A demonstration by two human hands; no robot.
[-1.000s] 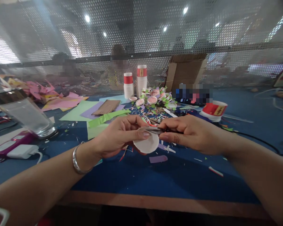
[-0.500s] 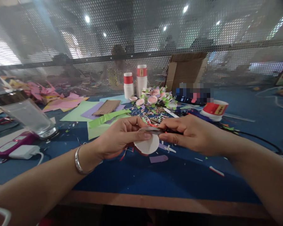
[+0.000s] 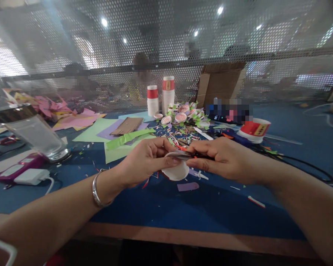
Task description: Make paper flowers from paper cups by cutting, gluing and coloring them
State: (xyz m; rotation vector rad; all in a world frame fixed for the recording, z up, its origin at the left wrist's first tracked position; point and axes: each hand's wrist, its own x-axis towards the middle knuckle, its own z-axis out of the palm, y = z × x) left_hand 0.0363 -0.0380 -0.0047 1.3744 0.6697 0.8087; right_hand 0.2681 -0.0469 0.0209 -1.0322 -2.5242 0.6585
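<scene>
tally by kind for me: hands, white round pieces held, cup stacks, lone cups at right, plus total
Left hand and right hand: 2
White round piece held: 1
Shorter cup stack and taller cup stack: 2
Lone cup: 1
Total: 6

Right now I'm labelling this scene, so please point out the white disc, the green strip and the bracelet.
White disc (image 3: pixel 178 172): head view, on its flat face.
Green strip (image 3: pixel 130 138): head view, near its middle.
Bracelet (image 3: pixel 94 188): head view, on its silvery band.
</scene>
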